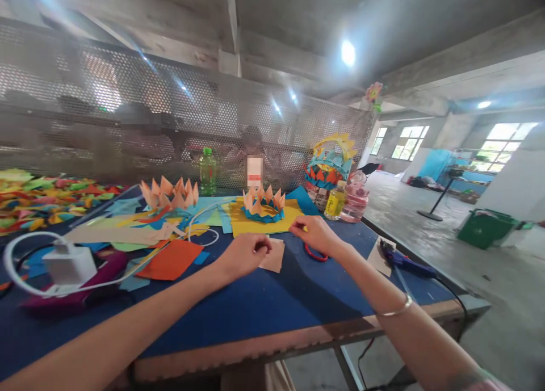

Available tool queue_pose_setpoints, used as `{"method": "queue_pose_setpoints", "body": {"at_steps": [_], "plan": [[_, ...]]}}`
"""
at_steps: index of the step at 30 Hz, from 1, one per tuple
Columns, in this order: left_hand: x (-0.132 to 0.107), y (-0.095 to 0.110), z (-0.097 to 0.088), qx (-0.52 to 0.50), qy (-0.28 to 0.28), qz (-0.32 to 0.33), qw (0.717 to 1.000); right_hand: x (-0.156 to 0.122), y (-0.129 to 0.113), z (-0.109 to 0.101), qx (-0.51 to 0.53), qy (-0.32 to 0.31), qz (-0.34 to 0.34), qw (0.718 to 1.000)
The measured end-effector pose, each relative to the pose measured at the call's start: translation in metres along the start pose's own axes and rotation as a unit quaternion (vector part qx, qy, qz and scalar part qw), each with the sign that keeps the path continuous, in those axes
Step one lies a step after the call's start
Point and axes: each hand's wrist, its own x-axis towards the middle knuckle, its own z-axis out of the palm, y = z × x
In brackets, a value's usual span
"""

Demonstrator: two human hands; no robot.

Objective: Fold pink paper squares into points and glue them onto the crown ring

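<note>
My left hand (247,255) is over the near middle of the table, fingers curled in, at the left edge of a small peach paper square (275,257). Whether it grips the sheet or anything else is hidden. To the right, my right hand (317,233) has its fingers drawn together; what they hold, if anything, does not show. Just below it lies a red loop (315,256), perhaps a scissors handle. Beyond both hands, a paper crown (264,209) with peach points and a blue base rests on yellow sheets (238,225).
Another peach crown (168,193), an orange sheet (170,260) and a white charger (70,266) with cable are on the left. Stacked crowns (330,164), a yellow-labelled bottle (335,201) and a pink bottle (355,201) stand back right. A blue glue gun (409,263) lies near the right edge.
</note>
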Motion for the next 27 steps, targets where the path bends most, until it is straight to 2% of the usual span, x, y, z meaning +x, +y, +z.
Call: {"method": "queue_pose_setpoints", "body": {"at_steps": [4, 9, 14, 19, 23, 27], "plan": [[0.013, -0.031, -0.019, 0.036, 0.038, -0.013, 0.999, 0.024, -0.019, 0.038, 0.037, -0.032, -0.053, 0.997], [0.008, -0.050, -0.024, 0.042, 0.073, -0.019, 0.996, 0.021, -0.028, 0.064, 0.048, -0.063, -0.083, 0.993], [0.004, -0.050, -0.023, 0.037, 0.098, -0.048, 0.993, 0.014, -0.028, 0.070, 0.031, -0.084, -0.084, 0.992], [0.005, -0.053, -0.020, 0.008, 0.112, -0.071, 0.991, 0.012, -0.038, 0.072, 0.015, -0.100, -0.083, 0.991], [0.007, -0.060, -0.020, -0.039, 0.126, -0.086, 0.988, 0.011, -0.041, 0.073, 0.053, -0.063, -0.046, 0.996], [0.009, -0.061, -0.023, -0.119, 0.128, -0.099, 0.980, 0.010, -0.038, 0.071, 0.166, -0.003, -0.004, 0.986]]}}
